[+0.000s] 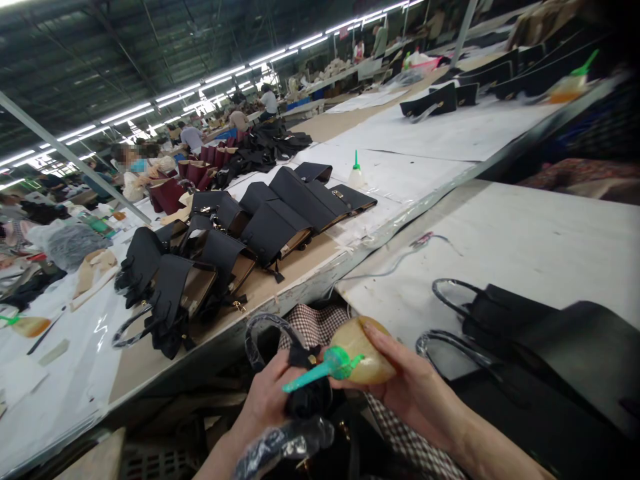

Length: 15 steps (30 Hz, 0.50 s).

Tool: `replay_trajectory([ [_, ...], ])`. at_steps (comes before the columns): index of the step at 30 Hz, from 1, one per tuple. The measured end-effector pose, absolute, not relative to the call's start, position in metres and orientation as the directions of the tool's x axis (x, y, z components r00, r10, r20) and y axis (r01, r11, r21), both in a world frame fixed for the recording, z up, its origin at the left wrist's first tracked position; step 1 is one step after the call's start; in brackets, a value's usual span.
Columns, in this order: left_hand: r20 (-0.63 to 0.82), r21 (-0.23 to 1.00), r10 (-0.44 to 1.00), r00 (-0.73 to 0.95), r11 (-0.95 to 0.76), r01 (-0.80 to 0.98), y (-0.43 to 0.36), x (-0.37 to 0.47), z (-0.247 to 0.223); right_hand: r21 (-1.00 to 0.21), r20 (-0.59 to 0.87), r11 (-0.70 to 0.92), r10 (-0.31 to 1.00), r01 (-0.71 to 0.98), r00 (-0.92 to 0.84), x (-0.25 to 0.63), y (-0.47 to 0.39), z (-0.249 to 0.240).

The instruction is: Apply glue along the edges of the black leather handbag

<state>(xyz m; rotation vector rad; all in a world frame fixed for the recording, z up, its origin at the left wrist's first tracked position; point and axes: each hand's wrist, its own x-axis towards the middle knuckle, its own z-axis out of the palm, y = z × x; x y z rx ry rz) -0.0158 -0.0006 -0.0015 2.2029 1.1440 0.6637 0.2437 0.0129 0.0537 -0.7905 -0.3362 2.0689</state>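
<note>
My right hand (400,367) is wrapped round a glue bottle (367,350) of cloudy yellow plastic. Its green nozzle (315,370) points left and slightly down, over my left hand. The fingers of my left hand (275,390) are curled on a black handbag (310,400) in my lap, just below the nozzle. Plastic film covers the handbag's loop handles (267,327). Much of this bag is hidden by my hands and the bottle.
Several black bags (280,227) crowd the long table ahead, with maroon pieces (170,193) behind them. Another green-tipped bottle (356,175) stands farther back. Black bags with wrapped handles (525,333) lie on the right table. People (270,100) work in the distance.
</note>
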Motion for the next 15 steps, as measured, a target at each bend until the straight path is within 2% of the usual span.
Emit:
replay_trajectory([
  [2,0.173,0.6,0.851,0.495,-0.49,0.632,-0.007,-0.012,0.001,-0.471,-0.424,-0.587,0.805,-0.658,-0.415,0.239,0.013,0.052],
  [6,0.315,0.506,0.824,0.471,-0.566,0.651,-0.018,-0.007,0.013,-0.431,-0.417,-0.6,0.795,-0.674,-0.441,0.233,0.018,0.052],
  [11,0.381,0.346,0.7,0.604,-0.714,0.609,-0.019,-0.006,0.016,-0.457,-0.398,-0.651,0.759,-0.606,-0.515,0.231,0.028,0.055],
  [13,0.375,0.356,0.675,0.635,-0.737,0.574,-0.018,-0.011,0.016,-0.475,-0.383,-0.674,0.737,-0.565,-0.557,0.235,0.032,0.056],
  [15,0.363,0.421,0.683,0.634,-0.727,0.542,-0.018,-0.02,0.018,-0.532,-0.365,-0.664,0.74,-0.526,-0.564,0.242,0.033,0.056],
])
